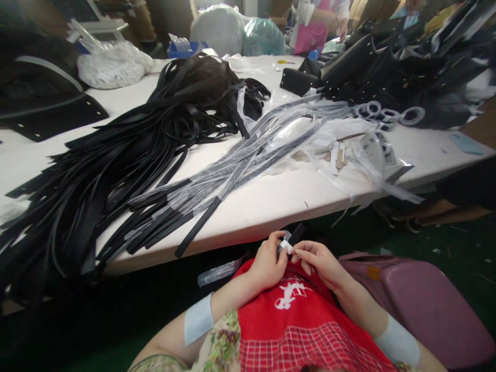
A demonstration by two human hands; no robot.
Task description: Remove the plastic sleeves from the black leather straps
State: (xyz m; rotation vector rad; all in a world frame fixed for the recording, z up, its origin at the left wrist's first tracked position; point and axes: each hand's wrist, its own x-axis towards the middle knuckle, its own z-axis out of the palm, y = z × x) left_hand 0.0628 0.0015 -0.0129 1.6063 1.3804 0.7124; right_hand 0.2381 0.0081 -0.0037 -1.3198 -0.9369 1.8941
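Note:
In front of the red apron, my left hand [269, 261] is closed on a black strap [296, 233] whose bare end sticks up past the fingers. Clear plastic film wraps the strap lower down. A small white piece of tape or label [286, 246] lies across it. The fingertips of my right hand [320, 262] pinch at the edge of that white piece. Straps partly sleeved in plastic [232, 173] lie on the table just ahead, their black ends toward me. To their left spreads a large heap of bare black straps [127, 150].
The white table [271, 206] has its front edge just beyond my hands. Black bags [349, 67] are piled at the back right, near several clear rings [413, 115] and a tape dispenser [375, 150]. A pink-purple chair [434, 305] stands at my right. Another person [321, 20] is behind the table.

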